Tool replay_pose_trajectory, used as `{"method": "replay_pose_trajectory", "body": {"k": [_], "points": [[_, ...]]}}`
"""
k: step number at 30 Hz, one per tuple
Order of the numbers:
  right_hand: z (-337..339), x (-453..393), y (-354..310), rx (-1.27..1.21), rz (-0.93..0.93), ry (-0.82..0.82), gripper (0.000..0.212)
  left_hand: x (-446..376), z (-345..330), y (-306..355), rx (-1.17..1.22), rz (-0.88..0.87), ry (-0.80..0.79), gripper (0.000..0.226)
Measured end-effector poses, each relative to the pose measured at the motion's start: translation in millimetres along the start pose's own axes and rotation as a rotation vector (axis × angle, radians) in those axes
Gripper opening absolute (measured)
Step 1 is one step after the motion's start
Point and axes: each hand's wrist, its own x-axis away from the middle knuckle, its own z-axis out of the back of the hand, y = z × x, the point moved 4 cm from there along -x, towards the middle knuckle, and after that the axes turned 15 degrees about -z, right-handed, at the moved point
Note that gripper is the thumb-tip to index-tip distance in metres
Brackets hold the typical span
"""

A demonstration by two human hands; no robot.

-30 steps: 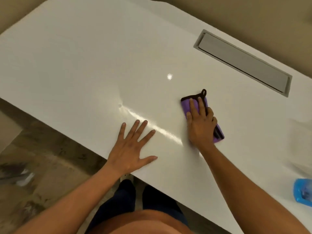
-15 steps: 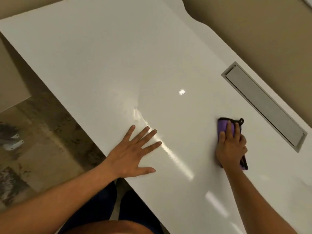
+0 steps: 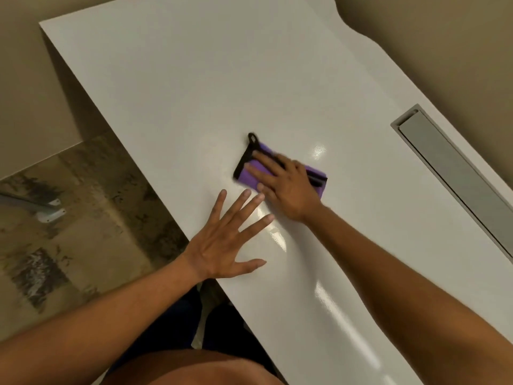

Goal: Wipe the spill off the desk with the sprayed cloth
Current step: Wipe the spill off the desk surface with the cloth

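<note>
Pressing down flat, the right hand [image 3: 288, 187] is lying on top of the purple cloth [image 3: 251, 176] with its fingers stretched out straight. It is not squeezing or gripping the cloth, just pushing it against the white desk [image 3: 222, 79]. The hand looks a little blurry. The cloth is sitting under the palm and fingers, near the middle of the desk. Purple bits are sticking out past the fingertips and behind the hand on the far side. A black edge is running along the cloth, and a small black loop [image 3: 252, 137] is poking out at its far corner.

The left hand [image 3: 224, 243] is resting flat on the desk too, near the front edge, with all five fingers spread wide apart. It is holding nothing. Its fingertips are pointing toward the cloth, and the longest ones are lying just beside the right hand.

Shiny streaks are showing on the desk between the two arms. A long grey slot cover [image 3: 455, 176] is set into the desk, well off to the right of the cloth. A brown patchy floor [image 3: 69, 218] is showing past the desk edge.
</note>
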Motion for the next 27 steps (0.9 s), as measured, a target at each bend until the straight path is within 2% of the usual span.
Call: {"method": "replay_pose_trajectory", "body": {"k": [4, 7, 10, 13, 18, 21, 23, 24, 27], "points": [[-19, 85, -12, -0.055, 0.097, -0.102, 0.046, 1, -1, -1, -0.004, -0.016, -0.007, 0.096], [-32, 152, -10, -0.11, 0.031, -0.187, 0.046, 2, -4, -4, 0.015, -0.004, -0.074, 0.096], [-44, 217, -6, -0.174, -0.099, -0.205, 0.046, 1, -8, -7, -0.016, 0.03, -0.17, 0.098], [-58, 278, -4, -0.248, -0.314, -0.138, 0.044, 0, -12, -7, -0.021, 0.048, -0.237, 0.101], [-76, 343, 25, -0.258, -0.762, 0.072, 0.045, -3, -13, -5, -0.018, 0.015, -0.246, 0.098], [-82, 373, 59, -0.296, -1.212, 0.222, 0.05, -4, -12, -4, -0.021, 0.002, -0.249, 0.097], [-86, 389, 61, -0.342, -1.537, 0.303, 0.052, -3, -12, -4, -0.007, -0.008, -0.245, 0.096], [-87, 391, 53, -0.342, -1.632, 0.336, 0.053, -3, -11, -4, 0.001, -0.011, -0.243, 0.095], [-86, 362, -1, -0.345, -1.674, 0.351, 0.052, -3, -10, -4, 0.009, -0.029, -0.227, 0.094]]}}
